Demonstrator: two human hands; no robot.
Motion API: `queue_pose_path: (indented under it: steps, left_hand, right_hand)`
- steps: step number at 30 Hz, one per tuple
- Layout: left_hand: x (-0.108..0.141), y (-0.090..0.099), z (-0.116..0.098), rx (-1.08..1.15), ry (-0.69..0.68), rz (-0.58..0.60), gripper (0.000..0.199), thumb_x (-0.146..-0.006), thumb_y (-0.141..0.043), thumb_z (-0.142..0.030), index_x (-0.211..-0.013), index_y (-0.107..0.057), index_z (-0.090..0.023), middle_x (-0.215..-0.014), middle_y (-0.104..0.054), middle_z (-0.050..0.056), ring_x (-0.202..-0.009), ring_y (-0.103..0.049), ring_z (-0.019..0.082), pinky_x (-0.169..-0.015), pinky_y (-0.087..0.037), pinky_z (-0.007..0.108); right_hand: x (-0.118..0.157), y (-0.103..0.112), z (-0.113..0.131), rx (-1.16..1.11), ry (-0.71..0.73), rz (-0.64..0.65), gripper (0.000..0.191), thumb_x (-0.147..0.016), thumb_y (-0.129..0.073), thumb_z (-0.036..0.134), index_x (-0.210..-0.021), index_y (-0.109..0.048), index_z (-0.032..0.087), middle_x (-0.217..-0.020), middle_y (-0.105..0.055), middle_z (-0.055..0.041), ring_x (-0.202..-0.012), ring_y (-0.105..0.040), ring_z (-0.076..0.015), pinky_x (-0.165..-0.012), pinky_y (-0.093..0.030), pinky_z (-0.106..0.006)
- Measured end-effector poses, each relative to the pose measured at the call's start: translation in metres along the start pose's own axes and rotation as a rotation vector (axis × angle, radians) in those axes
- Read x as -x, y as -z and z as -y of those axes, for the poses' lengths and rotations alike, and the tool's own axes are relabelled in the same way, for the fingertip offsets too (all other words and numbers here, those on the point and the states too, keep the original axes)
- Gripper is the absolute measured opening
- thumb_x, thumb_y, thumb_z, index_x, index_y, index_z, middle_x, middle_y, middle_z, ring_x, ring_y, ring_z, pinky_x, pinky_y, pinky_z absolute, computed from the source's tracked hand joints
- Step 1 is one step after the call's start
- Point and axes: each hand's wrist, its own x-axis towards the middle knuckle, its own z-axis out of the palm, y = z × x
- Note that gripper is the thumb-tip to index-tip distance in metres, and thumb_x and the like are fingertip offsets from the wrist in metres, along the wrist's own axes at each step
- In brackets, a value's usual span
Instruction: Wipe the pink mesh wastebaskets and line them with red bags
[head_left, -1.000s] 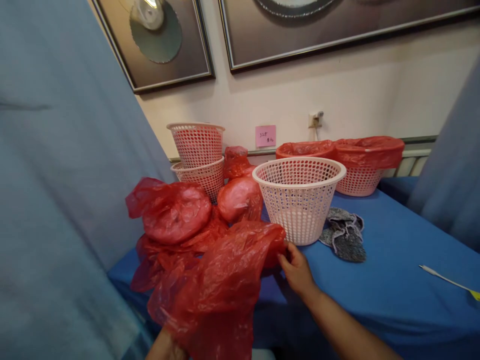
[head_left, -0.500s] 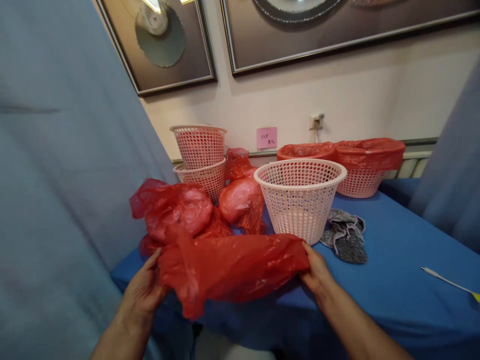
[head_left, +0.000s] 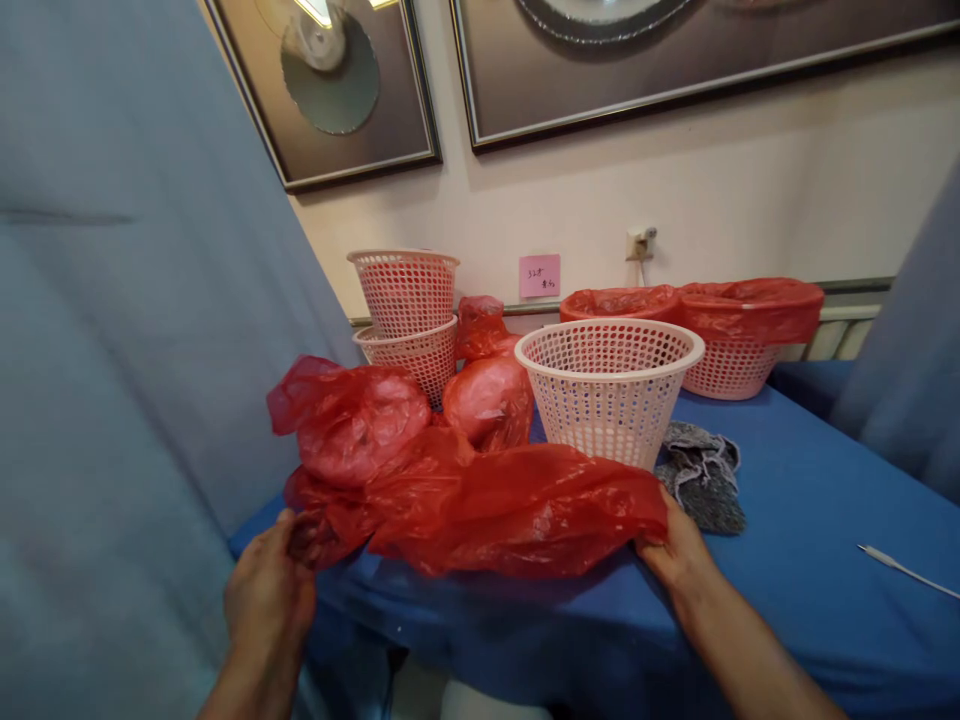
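Observation:
A red plastic bag point(head_left: 525, 510) is stretched sideways between my two hands, just above the table's front edge. My left hand point(head_left: 271, 580) is closed on its gathered left end. At the bag's right end, my right hand point(head_left: 675, 545) grips it, the fingers partly hidden behind the plastic. Right behind the bag stands an upright white plastic basket point(head_left: 600, 410) with holes in its wall, its lower part covered by the bag. More crumpled red bags point(head_left: 360, 420) lie behind the left end of the held one.
Two stacked baskets point(head_left: 405, 295) stand at the back left. Baskets with red liners point(head_left: 750, 320) stand at the back right. Grey fabric gloves point(head_left: 701, 475) and a white cable point(head_left: 900, 567) lie on the blue-covered table point(head_left: 810, 480). A blue curtain point(head_left: 135, 350) hangs at left.
My hands have moved apart and the red bag is now stretched longer. The left hand has gone left and lower, the right hand right, and the bag's hanging left flap has spread out.

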Motion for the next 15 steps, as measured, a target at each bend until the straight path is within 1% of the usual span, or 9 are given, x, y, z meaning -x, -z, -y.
queue_pose_path:
  steps: [2,3,5,6,7,9,11,13,15]
  left_hand:
    - [0.026,-0.009,0.007,-0.051,-0.139,0.037,0.025,-0.077,-0.081,-0.037,-0.089,-0.067,-0.021,-0.094,-0.075,0.000,-0.083,-0.071,0.017,-0.074,-0.058,0.024]
    - [0.041,-0.016,0.011,-0.097,-0.212,0.114,0.040,-0.068,-0.089,-0.037,-0.099,-0.070,-0.022,-0.115,-0.076,0.003,-0.106,-0.072,0.023,-0.093,-0.058,0.031]
    - [0.069,-0.032,0.020,-0.404,-0.469,0.396,0.078,-0.053,-0.097,-0.038,-0.123,-0.067,-0.024,-0.147,-0.064,0.010,-0.139,-0.056,0.037,-0.122,-0.041,0.050]
    - [0.078,-0.040,0.025,-0.504,-0.525,0.489,0.083,-0.050,-0.098,-0.038,-0.125,-0.067,-0.024,-0.152,-0.060,0.012,-0.146,-0.049,0.040,-0.127,-0.032,0.054]
    - [0.084,-0.048,0.030,-0.551,-0.533,0.540,0.078,-0.049,-0.097,-0.037,-0.121,-0.070,-0.024,-0.149,-0.063,0.013,-0.147,-0.048,0.042,-0.129,-0.028,0.054]
    - [0.081,-0.060,0.035,-0.535,-0.445,0.516,0.051,-0.053,-0.092,-0.036,-0.101,-0.076,-0.025,-0.126,-0.076,0.011,-0.134,-0.060,0.042,-0.124,-0.036,0.051]
    - [0.064,-0.066,0.034,-0.502,-0.366,0.442,0.027,-0.059,-0.085,-0.037,-0.082,-0.076,-0.025,-0.095,-0.080,0.008,-0.107,-0.071,0.038,-0.104,-0.052,0.047]
    - [0.042,-0.066,0.024,-0.475,-0.318,0.363,0.022,-0.065,-0.079,-0.041,-0.075,-0.073,-0.023,-0.074,-0.074,0.004,-0.080,-0.070,0.031,-0.078,-0.057,0.039]
    - [0.023,-0.064,0.008,-0.424,-0.269,0.300,0.027,-0.064,-0.079,-0.045,-0.074,-0.070,-0.021,-0.064,-0.068,0.000,-0.064,-0.064,0.023,-0.060,-0.051,0.030]
  right_hand:
    - [0.002,0.002,-0.002,0.012,0.019,-0.012,0.011,-0.097,-0.058,0.021,-0.090,-0.067,0.021,-0.075,-0.079,0.0011,-0.066,-0.077,-0.0161,-0.066,-0.068,-0.027]
    - [0.002,0.002,-0.003,0.022,0.027,-0.017,0.011,-0.097,-0.059,0.023,-0.090,-0.068,0.021,-0.077,-0.079,0.0006,-0.067,-0.078,-0.0164,-0.067,-0.068,-0.027]
    - [0.002,0.004,-0.006,0.047,0.041,-0.028,0.013,-0.096,-0.060,0.026,-0.087,-0.068,0.022,-0.076,-0.079,0.0006,-0.066,-0.077,-0.0168,-0.066,-0.067,-0.027]
    - [0.002,0.005,-0.007,0.061,0.049,-0.032,0.014,-0.096,-0.061,0.028,-0.086,-0.069,0.022,-0.075,-0.079,0.0005,-0.066,-0.077,-0.0171,-0.065,-0.067,-0.027]
    - [0.002,0.006,-0.008,0.076,0.057,-0.034,0.014,-0.095,-0.063,0.030,-0.085,-0.070,0.023,-0.076,-0.079,0.0002,-0.066,-0.077,-0.0177,-0.065,-0.067,-0.027]
    - [0.001,0.009,-0.008,0.103,0.076,-0.036,0.014,-0.093,-0.065,0.033,-0.087,-0.073,0.023,-0.080,-0.080,-0.0009,-0.069,-0.077,-0.0195,-0.066,-0.068,-0.030]
    - [0.001,0.013,-0.006,0.145,0.107,-0.043,0.014,-0.090,-0.068,0.036,-0.087,-0.075,0.024,-0.083,-0.081,-0.0017,-0.072,-0.078,-0.0216,-0.068,-0.069,-0.033]
    - [0.002,0.015,-0.005,0.198,0.135,-0.056,0.015,-0.086,-0.071,0.039,-0.086,-0.076,0.025,-0.085,-0.082,-0.0033,-0.073,-0.078,-0.0240,-0.068,-0.069,-0.037]
    - [0.008,0.015,-0.003,0.275,0.153,-0.063,0.018,-0.080,-0.075,0.042,-0.085,-0.078,0.025,-0.086,-0.082,-0.0063,-0.072,-0.078,-0.0265,-0.067,-0.069,-0.040]
